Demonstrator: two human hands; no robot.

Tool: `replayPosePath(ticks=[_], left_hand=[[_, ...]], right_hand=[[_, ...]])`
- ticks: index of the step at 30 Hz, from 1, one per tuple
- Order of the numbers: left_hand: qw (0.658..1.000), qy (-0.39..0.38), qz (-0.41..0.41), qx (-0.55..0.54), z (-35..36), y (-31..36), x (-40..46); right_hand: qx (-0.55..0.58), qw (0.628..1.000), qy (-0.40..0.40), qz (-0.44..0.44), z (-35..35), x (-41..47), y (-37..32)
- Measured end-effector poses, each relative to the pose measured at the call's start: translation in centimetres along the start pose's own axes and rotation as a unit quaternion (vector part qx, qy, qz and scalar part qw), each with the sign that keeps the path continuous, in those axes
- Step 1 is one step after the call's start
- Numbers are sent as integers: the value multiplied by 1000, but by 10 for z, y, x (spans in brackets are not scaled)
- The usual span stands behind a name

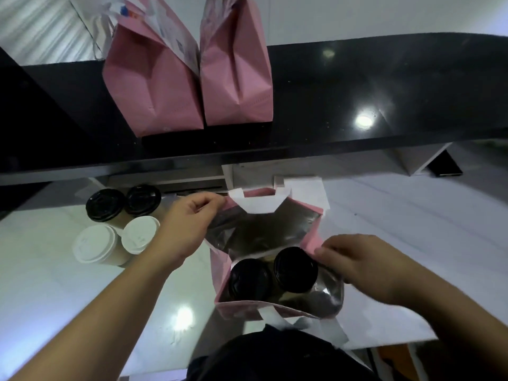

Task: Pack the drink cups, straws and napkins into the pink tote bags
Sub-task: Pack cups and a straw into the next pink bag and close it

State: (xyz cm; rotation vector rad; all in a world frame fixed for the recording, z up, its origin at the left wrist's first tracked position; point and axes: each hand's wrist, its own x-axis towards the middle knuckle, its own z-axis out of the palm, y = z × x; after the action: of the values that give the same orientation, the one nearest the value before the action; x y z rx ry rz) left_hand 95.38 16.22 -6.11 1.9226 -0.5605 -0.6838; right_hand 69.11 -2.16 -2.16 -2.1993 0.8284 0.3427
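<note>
An open pink tote bag (313, 235) with a silver lining and white handles stands on the white counter in front of me. Two black-lidded cups (248, 279) (295, 269) stand side by side inside it. My left hand (189, 224) pinches the bag's far left rim. My right hand (360, 265) pinches the right rim beside the right cup. Left of the bag stand two more black-lidded cups (104, 204) (143, 199) and two white-lidded cups (94, 243) (140, 233). I see no straws or napkins.
Two closed pink bags (154, 86) (236, 78) stand on the raised black shelf (357, 86) behind the counter. A white plastic bag (110, 15) lies behind them. A dark phone-like slab (445, 165) lies under the shelf at the right. The white counter (412, 215) stretches right.
</note>
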Motion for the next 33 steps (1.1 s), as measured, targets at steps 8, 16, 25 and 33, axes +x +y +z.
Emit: replayPosePath(ticks=[8,16,25,33], left_hand=[[997,-65,30,23,-3,-1,-12],[998,-59,19,-4,1,11,-17],[997,-71,15,-30,1,13,-14],[997,-66,5,-35,2,15,-13]], right_hand=[[87,985,87,120,-22,110,32],[-102,994,7,36,5,217,43],[-171,984,37,-21,28,249,80],[-63,996,56,-15,20,240,84]])
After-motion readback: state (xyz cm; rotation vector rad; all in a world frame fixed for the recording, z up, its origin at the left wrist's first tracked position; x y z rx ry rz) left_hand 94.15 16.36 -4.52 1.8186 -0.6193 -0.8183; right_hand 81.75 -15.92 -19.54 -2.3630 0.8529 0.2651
